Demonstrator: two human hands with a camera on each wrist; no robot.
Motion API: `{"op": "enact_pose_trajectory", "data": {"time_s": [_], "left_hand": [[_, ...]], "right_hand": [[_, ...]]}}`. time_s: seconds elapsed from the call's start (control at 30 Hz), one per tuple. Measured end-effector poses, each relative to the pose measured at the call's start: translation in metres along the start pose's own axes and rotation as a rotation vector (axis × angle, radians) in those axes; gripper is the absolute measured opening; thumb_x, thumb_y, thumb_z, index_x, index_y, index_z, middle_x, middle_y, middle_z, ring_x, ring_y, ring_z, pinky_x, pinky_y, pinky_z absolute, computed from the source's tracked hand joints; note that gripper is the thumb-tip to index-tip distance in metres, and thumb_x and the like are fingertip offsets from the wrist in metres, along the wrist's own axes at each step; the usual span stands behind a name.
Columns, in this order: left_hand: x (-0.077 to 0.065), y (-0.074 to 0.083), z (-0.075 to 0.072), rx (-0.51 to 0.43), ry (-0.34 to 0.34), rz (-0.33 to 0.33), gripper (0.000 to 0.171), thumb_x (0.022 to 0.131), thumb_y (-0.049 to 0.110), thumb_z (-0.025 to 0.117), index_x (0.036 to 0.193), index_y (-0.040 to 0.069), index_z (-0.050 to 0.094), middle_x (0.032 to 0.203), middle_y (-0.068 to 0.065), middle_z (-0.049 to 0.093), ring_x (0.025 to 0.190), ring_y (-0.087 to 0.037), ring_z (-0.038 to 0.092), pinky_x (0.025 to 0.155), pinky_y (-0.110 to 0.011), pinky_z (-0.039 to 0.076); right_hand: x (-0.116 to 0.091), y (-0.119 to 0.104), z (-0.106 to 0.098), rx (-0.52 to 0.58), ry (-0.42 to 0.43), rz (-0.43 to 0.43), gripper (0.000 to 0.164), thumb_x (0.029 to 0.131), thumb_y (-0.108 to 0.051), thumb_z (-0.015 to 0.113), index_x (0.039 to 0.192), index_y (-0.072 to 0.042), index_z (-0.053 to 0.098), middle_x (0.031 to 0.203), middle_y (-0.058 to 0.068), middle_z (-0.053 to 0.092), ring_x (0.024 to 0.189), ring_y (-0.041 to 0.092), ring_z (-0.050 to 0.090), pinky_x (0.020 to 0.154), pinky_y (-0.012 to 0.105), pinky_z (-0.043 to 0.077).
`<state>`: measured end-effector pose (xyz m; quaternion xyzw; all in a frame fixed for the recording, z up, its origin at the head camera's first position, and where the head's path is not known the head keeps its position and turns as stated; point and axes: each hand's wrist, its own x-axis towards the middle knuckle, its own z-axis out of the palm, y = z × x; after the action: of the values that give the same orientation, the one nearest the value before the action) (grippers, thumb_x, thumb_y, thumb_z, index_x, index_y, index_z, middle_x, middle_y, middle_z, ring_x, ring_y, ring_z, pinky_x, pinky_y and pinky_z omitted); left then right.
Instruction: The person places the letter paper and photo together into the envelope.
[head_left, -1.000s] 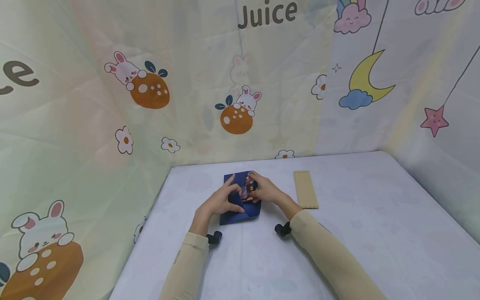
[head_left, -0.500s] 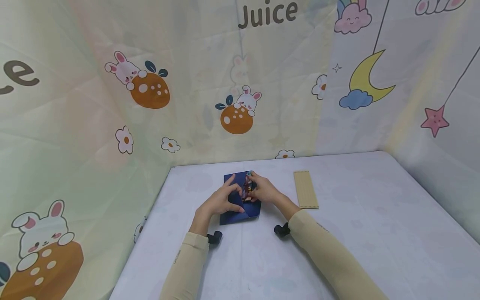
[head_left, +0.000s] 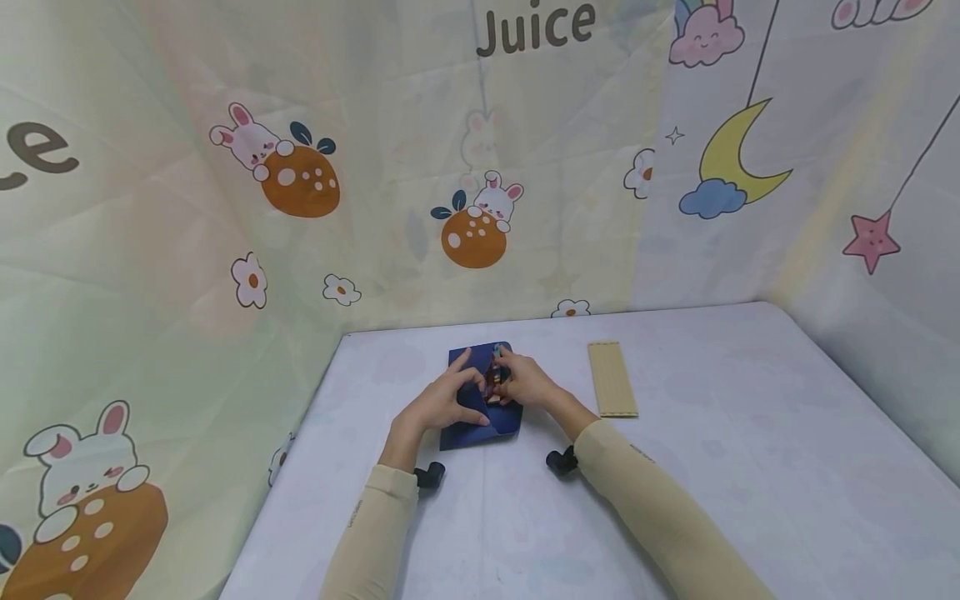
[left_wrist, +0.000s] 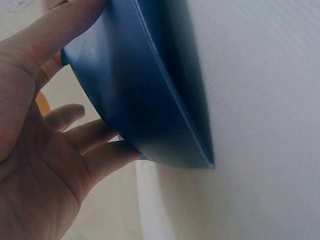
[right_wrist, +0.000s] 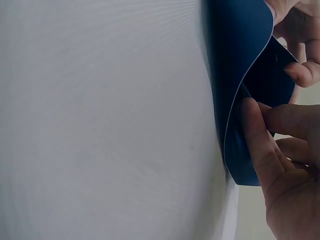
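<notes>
A dark blue paper envelope (head_left: 480,436) lies near the middle of the table, its opening bowed apart in the wrist views. My left hand (head_left: 438,402) holds it from the left; in the left wrist view the thumb lies on one face of the envelope (left_wrist: 135,100) and fingertips meet its edge. From the right, my right hand (head_left: 529,381) pinches a colourful printed card (head_left: 492,379), partly inside the envelope. In the right wrist view the right hand's (right_wrist: 285,175) thumb and forefinger are at the envelope's mouth, and the card is mostly hidden there.
A tan, ribbed flat strip (head_left: 612,379) lies to the right of the envelope, beyond the right forearm. The white table (head_left: 750,467) meets printed cloth walls (head_left: 390,250) at its back and both sides.
My right hand has edged slightly left with the card, and less of the card shows beside the envelope. The left hand and envelope stay where they were.
</notes>
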<state>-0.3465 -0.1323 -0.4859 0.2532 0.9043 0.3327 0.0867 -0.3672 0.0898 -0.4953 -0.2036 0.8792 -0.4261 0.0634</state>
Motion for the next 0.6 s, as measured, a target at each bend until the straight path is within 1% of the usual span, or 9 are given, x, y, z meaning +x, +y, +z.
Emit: {"op": "enact_pose_trajectory", "data": {"time_s": [0.1,0.17,0.23,0.27,0.37,0.43,0.5,0.53,0.6], "left_hand": [[0.0004,-0.0002,0.0002,0.005,0.002,0.003,0.047,0.074,0.037,0.095,0.104,0.032,0.06,0.177,-0.005,0.01,0.158,-0.045,0.021,0.117,-0.068,0.033],[0.0006,-0.0004,0.0003,0.007,0.004,0.004,0.047,0.073,0.037,0.096,0.104,0.033,0.06,0.177,-0.005,0.01,0.158,-0.045,0.021,0.118,-0.068,0.034],[0.0005,-0.0002,0.0004,0.005,0.004,0.002,0.047,0.073,0.037,0.096,0.103,0.033,0.06,0.177,-0.005,0.01,0.158,-0.044,0.021,0.118,-0.068,0.033],[0.0005,-0.0003,0.0004,0.005,0.005,0.001,0.047,0.073,0.037,0.096,0.103,0.033,0.06,0.177,-0.005,0.01,0.158,-0.044,0.021,0.118,-0.068,0.033],[0.0003,-0.0003,0.0006,0.004,0.004,-0.005,0.047,0.074,0.037,0.096,0.104,0.032,0.061,0.177,-0.005,0.01,0.158,-0.044,0.021,0.118,-0.068,0.033],[-0.0002,-0.0003,0.0006,0.004,0.003,-0.007,0.047,0.074,0.037,0.095,0.105,0.032,0.061,0.177,-0.004,0.01,0.158,-0.044,0.021,0.117,-0.068,0.033],[-0.0005,-0.0003,0.0007,0.006,0.003,-0.004,0.047,0.074,0.037,0.095,0.105,0.031,0.06,0.177,-0.004,0.01,0.158,-0.044,0.022,0.117,-0.068,0.034],[-0.0005,-0.0002,0.0006,0.005,0.004,-0.002,0.047,0.074,0.037,0.095,0.104,0.032,0.06,0.177,-0.004,0.011,0.158,-0.045,0.022,0.117,-0.068,0.034],[-0.0005,-0.0002,0.0003,0.004,0.004,0.004,0.047,0.073,0.037,0.096,0.104,0.032,0.06,0.177,-0.006,0.011,0.158,-0.045,0.022,0.117,-0.068,0.034]], "right_hand": [[-0.0005,-0.0019,0.0001,-0.041,0.019,-0.002,0.061,0.092,0.002,0.074,0.148,0.006,0.051,0.167,0.029,0.025,0.063,0.01,0.069,0.065,0.023,0.058],[-0.0007,-0.003,0.0003,-0.061,0.027,-0.001,0.06,0.092,0.0,0.075,0.147,0.005,0.053,0.166,0.029,0.027,0.067,0.015,0.071,0.066,0.023,0.058],[-0.0003,-0.0037,0.0006,-0.077,0.03,0.0,0.059,0.092,-0.002,0.076,0.146,0.004,0.054,0.166,0.029,0.029,0.086,0.022,0.075,0.071,0.024,0.058],[0.0002,-0.0038,0.0008,-0.079,0.028,0.004,0.059,0.092,-0.002,0.076,0.146,0.003,0.054,0.166,0.028,0.029,0.089,0.024,0.075,0.072,0.024,0.059],[0.0015,-0.004,0.0017,-0.095,0.021,0.013,0.059,0.093,-0.004,0.075,0.147,0.002,0.054,0.166,0.027,0.03,0.111,0.031,0.071,0.081,0.028,0.06],[0.0022,-0.0043,0.0026,-0.089,0.011,0.022,0.059,0.094,-0.003,0.074,0.148,0.002,0.052,0.167,0.026,0.029,0.111,0.033,0.071,0.086,0.032,0.06],[0.0026,-0.0044,0.0036,-0.093,0.015,0.026,0.06,0.094,-0.004,0.074,0.149,0.003,0.051,0.166,0.027,0.032,0.12,0.034,0.067,0.095,0.038,0.059],[0.0023,-0.0047,0.0041,-0.084,0.014,0.027,0.061,0.094,-0.004,0.074,0.15,0.003,0.05,0.162,0.028,0.038,0.116,0.033,0.069,0.095,0.04,0.059],[0.0025,-0.0042,0.0051,-0.047,0.017,0.032,0.067,0.093,-0.001,0.073,0.153,0.004,0.043,0.152,0.03,0.051,0.104,0.031,0.074,0.091,0.041,0.061]]}}
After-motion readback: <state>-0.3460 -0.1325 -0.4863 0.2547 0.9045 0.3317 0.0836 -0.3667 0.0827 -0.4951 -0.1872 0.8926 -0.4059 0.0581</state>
